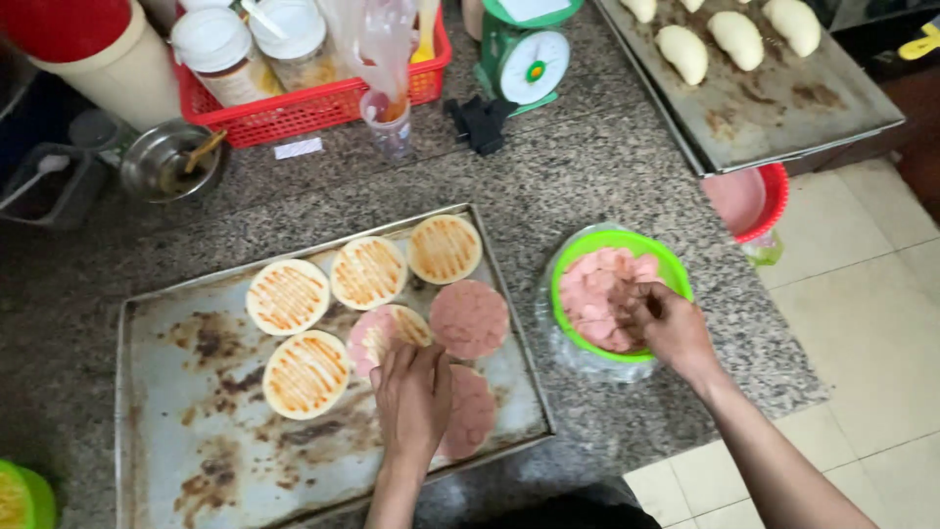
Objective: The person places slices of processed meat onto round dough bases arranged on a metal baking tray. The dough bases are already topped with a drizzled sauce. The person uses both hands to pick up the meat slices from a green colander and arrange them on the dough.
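The left hand [413, 400] is lying flat, fingers stretched, pressing on a pink meat slice [470, 411] on the baking tray [166, 460]; the slice is showing just right of the hand; the right hand [669, 325] is reaching into the green bowl [671, 266], fingers curling round the pink slices [595, 294] heaped there, though whether it is gripping one is hidden. Seven rounds are sitting on the tray: four sauce-striped bread rounds [287, 296], one half covered with meat [385, 331], one fully covered [469, 318], and the one under the hand. A second tray [783, 108] is carrying five dough pieces [681, 53]; a red basket [304, 108] is standing behind.
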